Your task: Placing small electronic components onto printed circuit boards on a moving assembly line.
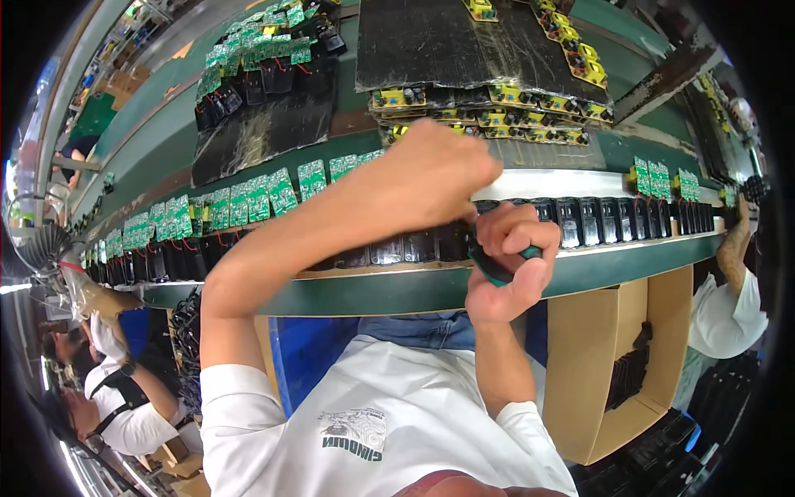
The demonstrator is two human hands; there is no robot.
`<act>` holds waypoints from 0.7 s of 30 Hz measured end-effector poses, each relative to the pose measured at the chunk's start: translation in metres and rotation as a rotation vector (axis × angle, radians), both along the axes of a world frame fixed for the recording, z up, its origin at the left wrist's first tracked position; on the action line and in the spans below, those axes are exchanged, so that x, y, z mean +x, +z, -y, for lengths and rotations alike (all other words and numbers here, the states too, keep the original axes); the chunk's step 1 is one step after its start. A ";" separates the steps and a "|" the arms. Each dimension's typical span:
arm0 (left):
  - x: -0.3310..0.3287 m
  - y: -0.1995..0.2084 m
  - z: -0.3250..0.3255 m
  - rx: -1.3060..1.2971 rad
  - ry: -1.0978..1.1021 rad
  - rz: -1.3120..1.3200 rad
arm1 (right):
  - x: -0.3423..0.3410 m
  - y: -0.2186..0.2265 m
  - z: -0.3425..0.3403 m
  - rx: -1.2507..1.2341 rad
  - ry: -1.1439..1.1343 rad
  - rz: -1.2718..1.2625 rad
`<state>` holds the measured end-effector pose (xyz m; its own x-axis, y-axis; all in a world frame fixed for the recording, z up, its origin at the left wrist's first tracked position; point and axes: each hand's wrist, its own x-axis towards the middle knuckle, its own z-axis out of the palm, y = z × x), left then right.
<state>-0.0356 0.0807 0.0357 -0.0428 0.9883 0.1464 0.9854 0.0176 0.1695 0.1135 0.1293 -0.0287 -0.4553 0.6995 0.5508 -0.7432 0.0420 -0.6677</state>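
My right hand (pixel 512 258) is closed around a pair of green-handled pliers (pixel 490 270); the jaws are hidden behind the fingers. Just above and to the left, my left hand (pixel 447 170) is closed, knuckles up, slightly blurred. Its fingertips are turned away, so anything they pinch is hidden. Both hands hover over a row of black plastic housings (pixel 590 222) at the bench's near edge. Left of them, several green circuit boards (pixel 258 199) stand along the row, with red wires running down to the black housings. More green boards (pixel 654 178) stand at the right.
Stacked black sheets (pixel 439 50) carrying yellow boards (pixel 497 124) rise beyond my hands. Another black sheet (pixel 257 137) with piled green boards lies far left. A cardboard box (pixel 584 373) with black parts stands right, below the bench. Co-workers sit at left (pixel 132 398) and right (pixel 729 311).
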 end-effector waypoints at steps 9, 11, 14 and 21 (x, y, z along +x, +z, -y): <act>-0.034 -0.020 -0.013 0.073 -0.158 0.179 | 0.001 -0.002 -0.004 -0.065 0.012 0.043; -0.020 -0.013 -0.023 0.223 -0.151 0.185 | 0.006 0.001 -0.003 -0.101 0.075 -0.058; 0.006 0.005 -0.044 0.314 -0.035 0.070 | 0.023 0.005 -0.008 -0.029 0.104 -0.103; -0.054 0.028 -0.116 0.545 0.332 -0.398 | 0.058 0.014 -0.016 -0.010 0.104 -0.087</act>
